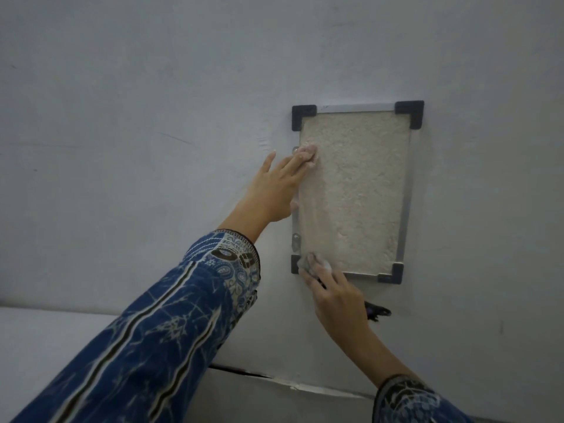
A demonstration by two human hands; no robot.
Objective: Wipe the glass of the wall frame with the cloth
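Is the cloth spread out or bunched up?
Bunched: the cloth is a small wad under the fingers of the right hand.

Matt wall [152, 87], metal-edged wall frame [406, 193], soft cloth [319, 265]
The wall looks like painted plaster, flat white and faintly scuffed; the frame's side strips are thin silvery metal with a dull sheen; its four corner caps [410, 112] are matt black plastic; the glass [357, 193] is smooth and clear over a rough, fibrous beige sheet; two small shiny metal clips [296, 239] sit on the frame's left edge; the cloth at its bottom-left corner is pale, soft and crumpled; the sleeve [171, 331] is printed blue woven fabric.
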